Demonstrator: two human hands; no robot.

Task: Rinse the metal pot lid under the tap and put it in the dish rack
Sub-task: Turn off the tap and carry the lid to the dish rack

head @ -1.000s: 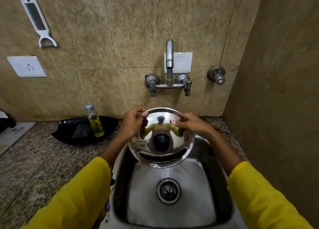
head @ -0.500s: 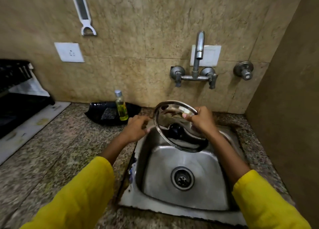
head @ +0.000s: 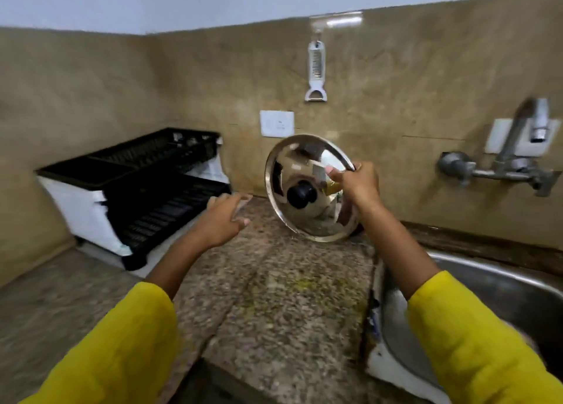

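Observation:
The round shiny metal pot lid [head: 307, 217] with a black knob is held upright in the air over the granite counter, its knob side facing me. My right hand [head: 356, 184] grips its upper right rim. My left hand [head: 222, 220] is open with fingers spread, empty, hovering left of the lid and apart from it. The black dish rack [head: 158, 190] with a white frame stands at the back left of the counter, in the corner. The tap [head: 524, 141] is on the wall at the far right, above the steel sink [head: 475, 281].
The speckled granite counter [head: 274, 297] stretches between rack and sink. A white peeler [head: 316, 71] hangs on the tiled wall above a white wall socket [head: 276, 123]. The view is blurred by motion.
The lid has left the sink and moved left over the counter, now held by the right hand alone. The left hand let go and reaches leftward. My view has swung left; the rack is now fully visible.

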